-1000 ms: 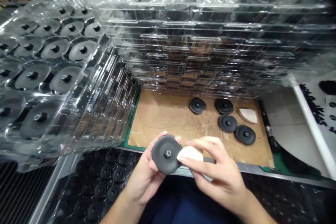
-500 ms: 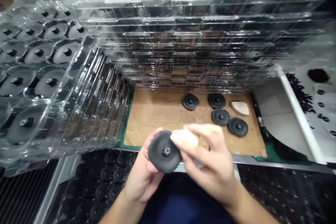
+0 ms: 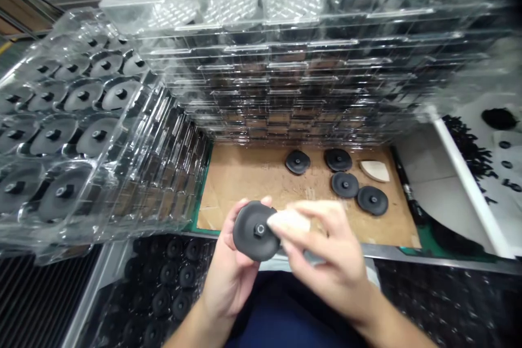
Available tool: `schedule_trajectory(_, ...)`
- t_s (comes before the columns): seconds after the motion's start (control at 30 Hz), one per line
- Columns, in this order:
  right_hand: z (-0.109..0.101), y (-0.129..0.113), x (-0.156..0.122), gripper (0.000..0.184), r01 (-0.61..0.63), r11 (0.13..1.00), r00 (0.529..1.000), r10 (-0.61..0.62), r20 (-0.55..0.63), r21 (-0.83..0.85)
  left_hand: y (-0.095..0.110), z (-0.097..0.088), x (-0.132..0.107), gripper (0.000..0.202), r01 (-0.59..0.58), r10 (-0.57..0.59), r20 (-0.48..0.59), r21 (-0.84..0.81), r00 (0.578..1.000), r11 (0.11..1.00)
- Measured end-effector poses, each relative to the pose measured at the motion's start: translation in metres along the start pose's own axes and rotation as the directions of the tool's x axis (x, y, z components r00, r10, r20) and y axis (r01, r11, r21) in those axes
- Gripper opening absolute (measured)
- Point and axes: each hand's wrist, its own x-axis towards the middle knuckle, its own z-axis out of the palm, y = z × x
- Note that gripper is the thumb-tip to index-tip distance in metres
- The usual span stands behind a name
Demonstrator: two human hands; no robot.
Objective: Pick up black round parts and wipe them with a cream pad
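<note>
My left hand (image 3: pixel 230 261) is closed around the edge of a black rounded disc part (image 3: pixel 248 234) with a small raised hub at its middle. Between the fingers of my right hand (image 3: pixel 332 250) is a white pad (image 3: pixel 291 222), its tip against the disc's right side near the hub. The exact material of the pad cannot be made out. Beyond my hands, several similar black discs (image 3: pixel 345 185) lie on a cardboard sheet (image 3: pixel 240 179). Beside them rests another pale wedge-shaped pad (image 3: pixel 375 171).
Tall stacks of clear plastic trays (image 3: pixel 285 87) stand behind the cardboard. More trays holding black discs (image 3: pixel 95 136) rise on the left. At right are a white bin wall (image 3: pixel 468 179) and small black parts (image 3: pixel 468 144). Trays of dark parts (image 3: pixel 167 283) lie below the table edge.
Both hands keep their hold. The white pad has shifted slightly on the disc's face, and the disc is turned a little. The whole view has tilted slightly.
</note>
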Motion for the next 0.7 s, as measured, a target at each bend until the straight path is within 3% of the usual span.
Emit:
schedule_trajectory(0.13,-0.002,-0.001,0.003,0.023,0.007,1.0,0.998,-0.007,-0.06,-0.002,0.0,0.007,0.0,0.054,-0.04,0.04,-0.017,-0.024,0.999,0.999)
schedule_trajectory(0.3,0.0,-0.003,0.002,0.025,-0.016,1.0,1.0,0.016,-0.022,-0.009,0.001,0.012,-0.002,0.055,-0.066,0.066,-0.059,-0.006,0.996,0.998)
schedule_trajectory(0.47,0.006,0.003,-0.009,0.024,0.027,0.996,0.997,-0.022,-0.069,0.084,-0.001,0.011,-0.002,0.056,-0.017,0.015,-0.049,-0.034,0.999,0.999)
schedule_trajectory(0.57,0.004,0.02,-0.003,0.026,-0.101,0.993,0.995,0.102,-0.006,0.061,-0.003,0.009,0.001,0.057,-0.012,0.009,-0.105,-0.031,0.994,0.999)
schedule_trajectory(0.63,-0.001,0.027,0.006,0.027,-0.182,0.983,0.982,0.183,-0.043,0.022,-0.004,0.009,0.002,0.058,-0.008,0.003,-0.123,-0.039,0.992,0.999)
schedule_trajectory(0.7,-0.005,0.024,0.013,0.027,-0.125,0.992,0.99,0.126,-0.066,0.007,-0.004,0.01,0.002,0.057,0.0,-0.007,-0.125,-0.056,0.992,0.998)
